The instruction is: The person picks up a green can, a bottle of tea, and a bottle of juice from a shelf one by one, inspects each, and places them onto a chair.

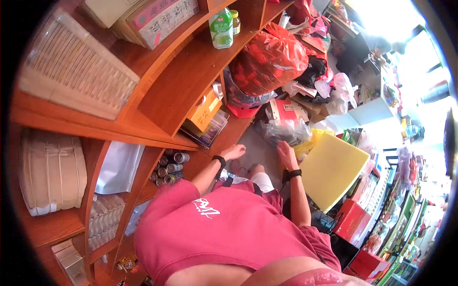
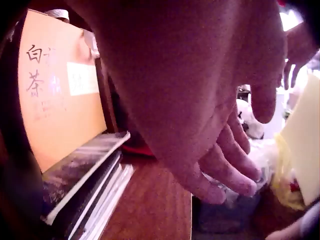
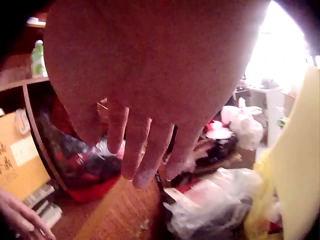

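Note:
My left hand (image 1: 234, 152) hangs above the lower shelf's edge, fingers loosely bent and holding nothing. Beside it in the left wrist view stands an orange box with Chinese writing (image 2: 65, 100), on top of a stack of thin books or magazines (image 2: 100, 185). Over the floor gap, my right hand (image 1: 287, 156) points forward and down; the right wrist view shows its fingers extended, with nothing in them. Nearest to it are a red and white box (image 1: 289, 112) in clear plastic and a large pale yellow board (image 1: 334, 171).
On the left, a wooden shelf unit (image 1: 176, 102) carries a green and white bottle (image 1: 221, 31), wrapped bundles and several cans (image 1: 172, 168). A big red plastic bag (image 1: 272, 62) sits beyond the hands. White bags (image 1: 341, 93) and red boxes (image 1: 352, 221) crowd the right side.

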Demonstrator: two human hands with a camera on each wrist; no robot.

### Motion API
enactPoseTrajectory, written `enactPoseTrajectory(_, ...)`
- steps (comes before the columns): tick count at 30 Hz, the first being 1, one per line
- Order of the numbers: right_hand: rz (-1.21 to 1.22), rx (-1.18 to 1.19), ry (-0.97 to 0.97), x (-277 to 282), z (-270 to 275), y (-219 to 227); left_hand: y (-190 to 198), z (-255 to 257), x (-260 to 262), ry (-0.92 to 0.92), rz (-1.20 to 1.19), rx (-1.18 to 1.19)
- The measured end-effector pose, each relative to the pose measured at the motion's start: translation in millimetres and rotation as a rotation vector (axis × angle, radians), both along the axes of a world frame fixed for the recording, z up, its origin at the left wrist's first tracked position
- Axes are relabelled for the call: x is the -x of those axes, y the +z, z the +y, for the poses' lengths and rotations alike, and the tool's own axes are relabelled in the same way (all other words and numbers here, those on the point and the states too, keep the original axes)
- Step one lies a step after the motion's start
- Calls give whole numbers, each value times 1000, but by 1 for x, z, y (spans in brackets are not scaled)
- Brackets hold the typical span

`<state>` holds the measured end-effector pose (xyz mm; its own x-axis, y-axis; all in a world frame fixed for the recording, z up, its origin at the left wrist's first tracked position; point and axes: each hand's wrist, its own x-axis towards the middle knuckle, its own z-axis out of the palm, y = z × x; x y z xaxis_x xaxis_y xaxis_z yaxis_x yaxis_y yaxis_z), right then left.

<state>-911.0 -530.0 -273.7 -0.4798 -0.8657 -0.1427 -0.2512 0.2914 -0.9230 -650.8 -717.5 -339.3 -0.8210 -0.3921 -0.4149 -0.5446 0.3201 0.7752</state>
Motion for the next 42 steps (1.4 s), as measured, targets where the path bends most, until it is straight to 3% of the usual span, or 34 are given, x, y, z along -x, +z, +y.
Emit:
enactPoseTrajectory(3,180,56,225,20,-75,60,43,-29,32,41,125,-13)
enactPoseTrajectory(5,316,100,370,26,-127,115,94,-54,50,45,220,223)
enactPoseTrajectory(7,266,148,428,30,-170,156,136,-74,64,190,332,99)
enactPoseTrajectory(12,180,406,562,49,-269,217,206,-135,77,522,684,-92)
enactPoseTrajectory(13,138,441,571,50,-285,234,246,-141,76,577,659,-15)
enactPoseTrajectory(15,95,592,582,56,-319,245,265,-165,74,684,821,-147)
enactPoseTrajectory(19,72,672,594,63,-366,267,321,-198,86,822,921,113)
enactPoseTrajectory(21,98,724,606,67,-388,274,324,-226,94,922,920,188)
enactPoseTrajectory(24,27,716,681,66,-423,257,329,-263,107,1015,678,377)
enactPoseTrajectory(27,-31,814,695,58,-450,240,331,-290,118,863,800,255)
enactPoseTrajectory(29,31,808,706,54,-451,245,328,-299,121,769,797,355)
enactPoseTrajectory(31,66,823,742,52,-464,238,322,-310,123,687,829,268)
enactPoseTrajectory(32,-134,778,750,50,-460,235,321,-311,125,716,846,242)
enactPoseTrajectory(33,-58,800,765,51,-459,241,310,-320,128,712,942,243)
enactPoseTrajectory(34,-89,823,781,51,-468,229,318,-307,131,765,957,430)
enactPoseTrajectory(35,-267,794,826,46,-459,240,312,-309,127,770,934,496)
enactPoseTrajectory(36,-193,752,831,47,-461,240,299,-320,122,797,891,489)
enactPoseTrajectory(37,-121,753,824,46,-457,244,315,-293,122,887,743,519)
enactPoseTrajectory(38,-210,663,836,46,-451,245,307,-292,118,861,661,582)
enactPoseTrajectory(39,-323,685,930,43,-445,252,306,-281,120,851,746,640)
enactPoseTrajectory(40,-255,650,947,46,-459,237,322,-258,119,884,685,584)
enactPoseTrajectory(41,-419,592,998,43,-447,244,325,-244,121,905,731,606)
enactPoseTrajectory(42,-386,564,1013,39,-436,249,315,-236,125,910,775,664)
